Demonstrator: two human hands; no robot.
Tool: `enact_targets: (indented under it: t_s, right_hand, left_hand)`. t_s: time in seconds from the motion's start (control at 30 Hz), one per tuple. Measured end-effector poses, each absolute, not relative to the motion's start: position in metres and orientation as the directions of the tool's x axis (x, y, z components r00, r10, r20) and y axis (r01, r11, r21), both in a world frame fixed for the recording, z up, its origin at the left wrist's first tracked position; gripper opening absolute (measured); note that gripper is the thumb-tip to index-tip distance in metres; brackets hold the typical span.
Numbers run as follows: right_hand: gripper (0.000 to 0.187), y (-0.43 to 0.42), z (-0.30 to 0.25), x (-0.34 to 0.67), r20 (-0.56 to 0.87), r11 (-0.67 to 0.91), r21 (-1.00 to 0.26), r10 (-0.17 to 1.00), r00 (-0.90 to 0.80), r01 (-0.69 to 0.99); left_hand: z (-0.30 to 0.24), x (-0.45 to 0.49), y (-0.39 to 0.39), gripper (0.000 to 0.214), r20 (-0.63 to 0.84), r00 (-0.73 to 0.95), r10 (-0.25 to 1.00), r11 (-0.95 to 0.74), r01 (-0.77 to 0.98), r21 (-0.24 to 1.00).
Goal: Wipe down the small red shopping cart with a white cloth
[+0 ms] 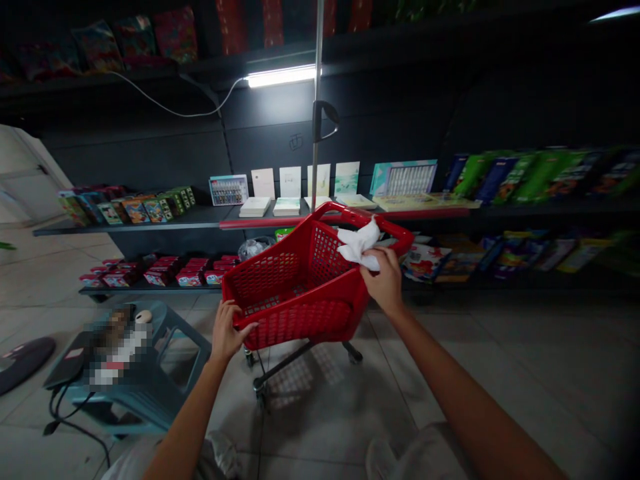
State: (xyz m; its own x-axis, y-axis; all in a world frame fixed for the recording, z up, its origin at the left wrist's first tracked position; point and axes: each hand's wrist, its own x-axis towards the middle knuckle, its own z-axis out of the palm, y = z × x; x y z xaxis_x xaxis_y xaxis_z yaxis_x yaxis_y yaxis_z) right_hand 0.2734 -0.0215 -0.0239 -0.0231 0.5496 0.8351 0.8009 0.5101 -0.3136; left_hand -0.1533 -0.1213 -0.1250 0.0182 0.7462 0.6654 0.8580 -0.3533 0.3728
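A small red plastic shopping cart [300, 320] on dark wheels stands in front of me, its handle end at the right. My left hand [229, 333] grips the rim at the cart's front left corner, thumb along the near side and fingers over the end. My right hand [384, 277] pinches a crumpled white cloth or tissue [361, 243] at the handle end, close to the rim. Part of the cloth lies against the red handle [395, 230]. Through the lattice sides, the basket looks bare inside.
A blue-grey plastic stool [175, 333] with a dark device, cables and blurred items stands at the left. Behind the cart run dark shelves [185, 218] with boxes, notebooks, pen sets and green and blue packets [540, 177]. A metal pole [317, 67] rises behind the cart.
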Motion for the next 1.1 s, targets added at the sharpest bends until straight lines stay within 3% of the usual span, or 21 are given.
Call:
enact_targets:
  t_s: [0.1,0.3,0.5,0.67,0.9,1.1]
  right_hand:
    - [0.023,-0.035,-0.035,0.268,0.849,0.460,-0.341,0.526,0.057,0.820]
    - [0.028,-0.051,-0.055,0.265,0.778,0.259,-0.357,0.613,0.133,0.898]
    - [0.038,-0.051,-0.065,0.261,0.760,0.225,-0.536,0.549,0.348,0.814]
    - [0.057,-0.048,-0.079,0.256,0.616,0.148,-0.729,0.567,0.546,0.668]
    - [0.057,-0.054,-0.110,0.204,0.462,0.160,-0.850,0.684,0.565,0.502]
    - [0.045,-0.074,-0.126,0.126,0.601,0.347,-0.757,0.702,0.381,0.554]
  left_hand:
    - [-0.126,-0.148,-0.118,0.034,0.593,-0.017,0.805,-0.302,0.849,0.433]
    - [-0.123,-0.144,-0.096,0.032,0.506,0.027,0.862,-0.327,0.793,0.514]
    - [-0.119,-0.152,-0.085,0.058,0.441,0.207,0.874,-0.428,0.757,0.494]
    - [-0.121,-0.155,-0.083,0.068,0.399,0.292,0.869,-0.465,0.757,0.459]
    - [-0.118,-0.150,-0.074,0.067,0.396,0.352,0.848,-0.509,0.747,0.428]
    - [-0.127,-0.148,-0.069,0.066,0.430,0.289,0.856,-0.495,0.698,0.517]
